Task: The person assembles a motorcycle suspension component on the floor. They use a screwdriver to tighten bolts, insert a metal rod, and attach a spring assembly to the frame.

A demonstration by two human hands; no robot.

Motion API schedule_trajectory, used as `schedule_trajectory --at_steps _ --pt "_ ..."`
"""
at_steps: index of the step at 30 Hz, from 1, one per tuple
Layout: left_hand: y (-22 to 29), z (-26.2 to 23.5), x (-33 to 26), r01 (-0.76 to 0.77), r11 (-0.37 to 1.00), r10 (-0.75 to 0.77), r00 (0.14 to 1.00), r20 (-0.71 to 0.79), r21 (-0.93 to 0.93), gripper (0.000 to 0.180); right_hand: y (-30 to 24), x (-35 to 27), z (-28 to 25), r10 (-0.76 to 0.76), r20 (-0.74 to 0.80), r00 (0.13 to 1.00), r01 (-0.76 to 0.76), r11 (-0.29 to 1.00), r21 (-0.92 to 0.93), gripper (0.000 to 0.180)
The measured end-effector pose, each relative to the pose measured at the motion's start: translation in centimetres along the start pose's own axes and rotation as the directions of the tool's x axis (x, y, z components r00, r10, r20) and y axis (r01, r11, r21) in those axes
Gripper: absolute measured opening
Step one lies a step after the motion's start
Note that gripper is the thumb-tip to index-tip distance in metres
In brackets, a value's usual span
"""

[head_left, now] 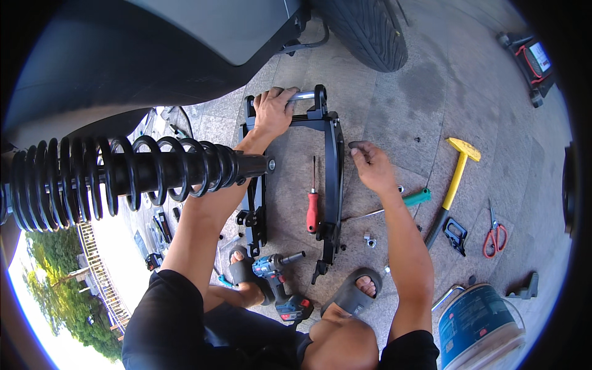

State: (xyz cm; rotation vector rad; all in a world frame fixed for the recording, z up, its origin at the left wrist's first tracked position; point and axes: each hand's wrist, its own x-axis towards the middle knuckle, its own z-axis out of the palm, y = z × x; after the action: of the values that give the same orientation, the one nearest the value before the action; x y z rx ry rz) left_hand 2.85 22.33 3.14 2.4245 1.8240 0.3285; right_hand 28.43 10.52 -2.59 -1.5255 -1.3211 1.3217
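Note:
A black U-shaped metal frame [333, 179] lies on the paving in front of me, a silver cross tube [302, 96] at its far end. My left hand [273, 114] is closed round that tube near its left end; the forearm passes partly behind a black coil-spring shock absorber [154, 169]. Just right of the frame, my right hand [375, 166] is raised with fingers curled together. A small dark piece may be at its fingertips, too unclear to name. Between the frame's arms lies a red-handled screwdriver [312, 213].
Near my feet stands a blue cordless impact wrench [277, 277]. Rightward lie a green-handled screwdriver [417, 197], yellow hammer [457, 172], red-handled scissors [495, 237] and a bucket [478, 327]. A vehicle's dark body [154, 55] and tyre [364, 31] overhang the far side.

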Motion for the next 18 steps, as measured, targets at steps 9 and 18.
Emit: schedule_trajectory --at_steps 9,18 --pt "0.1 0.0 0.5 0.045 0.999 -0.046 0.996 0.075 0.015 0.037 -0.3 -0.7 2.9 0.083 0.036 0.996 -0.086 0.991 0.102 0.024" --pt "0.3 0.6 1.2 0.062 0.998 -0.063 0.992 0.109 0.014 0.035 1.3 -1.2 3.7 0.041 0.007 0.999 -0.042 0.984 0.171 0.023"
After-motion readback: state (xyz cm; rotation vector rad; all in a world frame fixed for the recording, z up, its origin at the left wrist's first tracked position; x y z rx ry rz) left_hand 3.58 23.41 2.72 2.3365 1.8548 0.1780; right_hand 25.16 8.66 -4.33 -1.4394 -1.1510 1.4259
